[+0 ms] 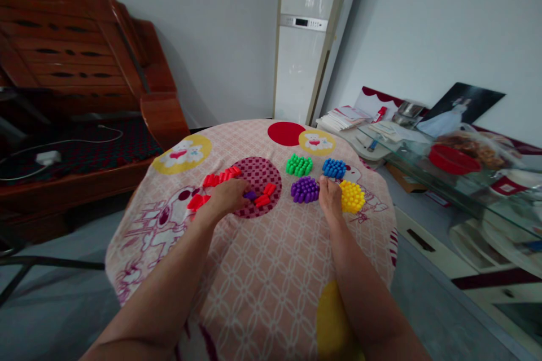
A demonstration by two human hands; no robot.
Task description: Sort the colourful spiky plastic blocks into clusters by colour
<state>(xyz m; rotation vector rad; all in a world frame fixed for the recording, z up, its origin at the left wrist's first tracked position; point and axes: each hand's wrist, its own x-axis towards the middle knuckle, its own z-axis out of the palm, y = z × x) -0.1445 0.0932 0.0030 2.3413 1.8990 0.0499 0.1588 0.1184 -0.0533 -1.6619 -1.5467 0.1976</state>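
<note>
My left hand (pixel 228 194) is low over the table, fingers closed at a small purple plastic piece (pixel 249 195). Around it lie small red pieces (pixel 218 178), with a few more red ones (pixel 266 194) just right of its fingertips. My right hand (pixel 330 194) has curled fingers, and whatever is in them is hidden. It rests between a purple cluster of small pieces (pixel 305 189) on its left and a yellow cluster (pixel 352 197) on its right. Just beyond are a green cluster (pixel 299 165) and a blue cluster (pixel 334 168).
A patterned pink cloth (pixel 262 271) covers the round table. At the left is a wooden bench (pixel 71 62); a tall white cabinet-like unit (pixel 302 62) stands behind. On the right, a glass-topped stand (pixel 466 186) carries a red bowl (pixel 454 159), papers and bags.
</note>
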